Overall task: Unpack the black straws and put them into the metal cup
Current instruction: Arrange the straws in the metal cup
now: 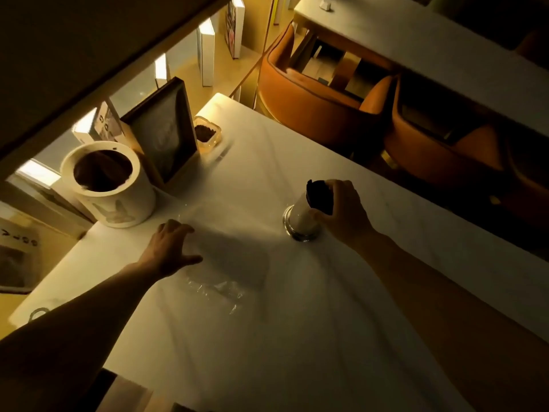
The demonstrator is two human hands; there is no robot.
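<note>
A bundle of black straws (319, 194) stands with its lower end inside the metal cup (300, 223) on the white table (297, 337). My right hand (344, 211) is closed around the upper part of the bundle, just right of the cup. My left hand (170, 248) rests flat on the table to the left, fingers spread, holding nothing. An empty clear plastic wrapper (215, 291) lies crumpled on the table, near the left hand and towards me.
A white cylindrical bin (110, 188) with a dark inside stands at the table's far left. Behind it leans a dark framed board (165, 135), and a small clear dish (208, 133) of dark bits. Orange chairs (320, 99) sit beyond the far edge.
</note>
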